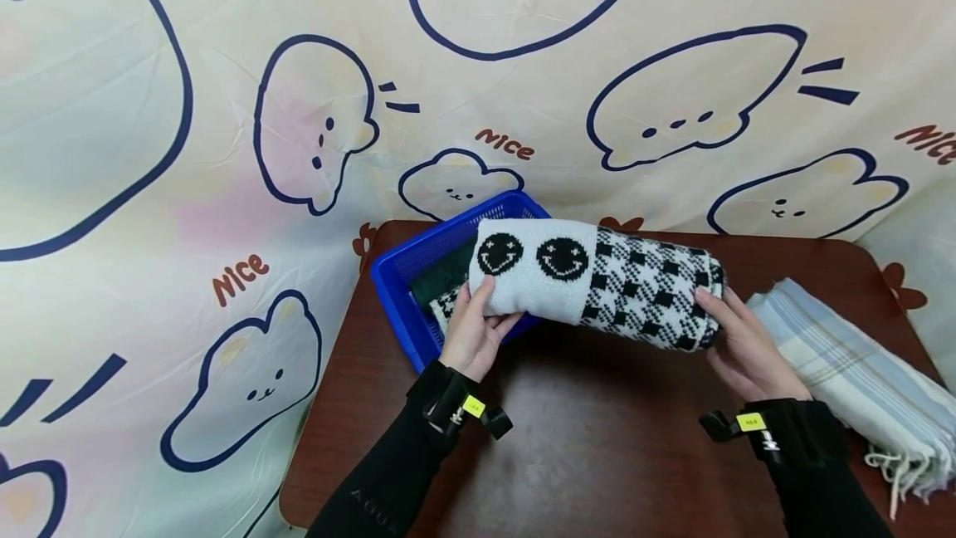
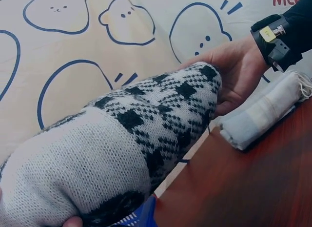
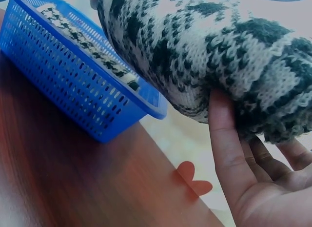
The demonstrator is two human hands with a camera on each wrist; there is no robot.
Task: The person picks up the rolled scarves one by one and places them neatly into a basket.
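Between both hands, a rolled knit scarf (image 1: 627,285) is held up, white with black smiley faces at one end and black-and-white houndstooth at the other. My left hand (image 1: 474,330) grips the smiley end, thumb on the front. The right hand (image 1: 750,347) holds the houndstooth end, thumb on the front and fingers behind. Behind and below the scarf's left end stands a blue plastic basket (image 1: 392,272). In it lie a dark green cloth (image 1: 441,276) and a black-and-white patterned cloth (image 3: 87,46).
A folded light blue and cream fringed scarf (image 1: 859,364) lies at the right of the brown table (image 1: 582,438). A cartoon-printed cloth (image 1: 478,106) hangs behind the table and along its left side.
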